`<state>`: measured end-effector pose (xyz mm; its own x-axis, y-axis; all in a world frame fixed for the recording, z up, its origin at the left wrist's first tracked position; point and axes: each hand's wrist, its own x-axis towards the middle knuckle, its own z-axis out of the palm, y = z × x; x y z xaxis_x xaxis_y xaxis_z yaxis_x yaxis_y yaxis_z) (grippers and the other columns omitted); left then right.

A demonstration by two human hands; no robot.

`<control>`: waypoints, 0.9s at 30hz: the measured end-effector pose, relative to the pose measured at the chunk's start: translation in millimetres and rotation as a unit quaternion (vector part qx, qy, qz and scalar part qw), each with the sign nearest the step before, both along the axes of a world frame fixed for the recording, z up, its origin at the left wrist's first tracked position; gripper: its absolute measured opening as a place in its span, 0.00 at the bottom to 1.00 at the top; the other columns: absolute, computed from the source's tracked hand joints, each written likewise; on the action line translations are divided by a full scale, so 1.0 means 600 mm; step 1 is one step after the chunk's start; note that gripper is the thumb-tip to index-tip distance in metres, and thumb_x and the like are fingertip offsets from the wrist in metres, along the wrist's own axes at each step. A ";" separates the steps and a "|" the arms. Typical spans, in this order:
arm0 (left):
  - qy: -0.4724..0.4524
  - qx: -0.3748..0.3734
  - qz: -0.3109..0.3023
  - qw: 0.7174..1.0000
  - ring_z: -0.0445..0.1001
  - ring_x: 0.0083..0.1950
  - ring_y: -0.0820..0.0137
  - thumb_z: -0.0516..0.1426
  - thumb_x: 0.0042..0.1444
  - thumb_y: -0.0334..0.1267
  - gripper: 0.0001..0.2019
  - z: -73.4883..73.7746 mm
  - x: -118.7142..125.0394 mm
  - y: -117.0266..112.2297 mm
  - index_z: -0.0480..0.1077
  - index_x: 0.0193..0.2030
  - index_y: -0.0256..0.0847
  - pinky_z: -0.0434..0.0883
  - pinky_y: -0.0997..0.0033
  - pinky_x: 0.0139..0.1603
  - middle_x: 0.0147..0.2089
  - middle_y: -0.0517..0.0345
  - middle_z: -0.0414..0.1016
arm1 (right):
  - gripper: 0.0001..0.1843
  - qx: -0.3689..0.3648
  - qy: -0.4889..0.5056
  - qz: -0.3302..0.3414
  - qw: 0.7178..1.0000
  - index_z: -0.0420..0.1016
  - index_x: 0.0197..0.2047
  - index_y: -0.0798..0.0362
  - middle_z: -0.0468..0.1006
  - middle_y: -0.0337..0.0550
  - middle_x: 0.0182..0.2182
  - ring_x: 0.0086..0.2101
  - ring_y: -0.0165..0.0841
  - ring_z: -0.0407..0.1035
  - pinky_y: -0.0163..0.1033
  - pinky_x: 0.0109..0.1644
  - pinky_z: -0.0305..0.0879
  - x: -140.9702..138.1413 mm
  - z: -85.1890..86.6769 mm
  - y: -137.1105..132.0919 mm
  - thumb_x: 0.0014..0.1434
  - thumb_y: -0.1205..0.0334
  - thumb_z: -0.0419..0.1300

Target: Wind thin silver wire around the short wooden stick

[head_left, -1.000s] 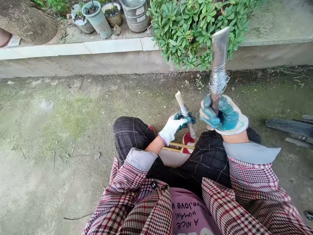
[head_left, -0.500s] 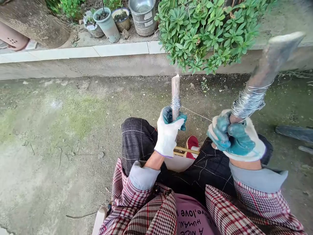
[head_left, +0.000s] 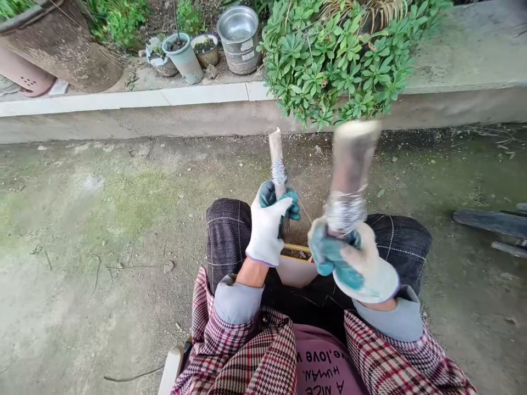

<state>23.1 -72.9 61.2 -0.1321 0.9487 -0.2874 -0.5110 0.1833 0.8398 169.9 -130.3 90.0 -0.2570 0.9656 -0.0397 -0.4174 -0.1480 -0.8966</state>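
Observation:
My left hand [head_left: 267, 222], in a white and teal work glove, is closed round a thin wooden stick [head_left: 275, 145] that points away from me. Silvery wire [head_left: 279, 172] is coiled on it just beyond my fingers. In a matching glove, my right hand [head_left: 354, 255] grips a thicker piece of wood [head_left: 353, 156], held up nearer the camera and blurred by motion. A band of wire [head_left: 346, 212] wraps this wood right above my fist. Between the two hands runs a thin strand [head_left: 305, 211].
Beyond the concrete ground [head_left: 123, 203] runs a low tiled ledge [head_left: 197, 94] with a metal pot [head_left: 239, 46], plant pots [head_left: 184, 57] and a leafy bush [head_left: 325, 60]. Dark planks [head_left: 489, 222] lie at the right. A white chair arm [head_left: 171, 367] shows at lower left.
My right hand has swung left and down with the thick wood, now closer to the left hand. My left hand and its stick have shifted slightly left, and the stick tilts more.

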 end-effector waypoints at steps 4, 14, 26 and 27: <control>-0.092 -0.022 -0.046 0.994 0.69 0.26 0.79 0.73 0.47 0.36 0.23 0.042 -0.020 -0.020 0.75 0.50 0.43 0.67 0.77 0.26 0.34 0.65 0.76 | 0.07 -0.016 0.098 0.009 0.995 0.76 0.33 0.48 0.70 0.32 0.19 0.16 0.26 0.59 0.31 0.16 0.57 0.018 0.034 -0.015 0.64 0.60 0.67; -0.139 -0.010 -0.097 0.985 0.59 0.23 0.77 0.66 0.61 0.62 0.23 0.040 -0.062 -0.021 0.79 0.49 0.44 0.63 0.73 0.21 0.29 0.61 0.68 | 0.09 0.025 0.076 -0.061 0.995 0.76 0.34 0.45 0.57 0.30 0.19 0.16 0.25 0.44 0.35 0.14 0.43 0.069 0.057 -0.007 0.66 0.54 0.68; -0.146 -0.099 0.062 0.982 0.75 0.36 0.72 0.51 0.70 0.67 0.30 -0.134 -0.084 0.056 0.79 0.43 0.41 0.73 0.74 0.38 0.34 0.52 0.81 | 0.13 0.014 -0.114 -0.062 0.991 0.79 0.34 0.36 0.61 0.38 0.18 0.17 0.32 0.51 0.43 0.18 0.45 0.178 0.121 0.083 0.65 0.40 0.67; -0.151 -0.097 0.070 0.981 0.77 0.38 0.71 0.51 0.71 0.65 0.29 -0.130 -0.087 0.062 0.79 0.44 0.40 0.74 0.74 0.40 0.35 0.52 0.82 | 0.14 0.005 -0.144 0.003 0.989 0.80 0.37 0.35 0.67 0.40 0.20 0.19 0.36 0.60 0.45 0.18 0.53 0.177 0.124 0.089 0.62 0.37 0.69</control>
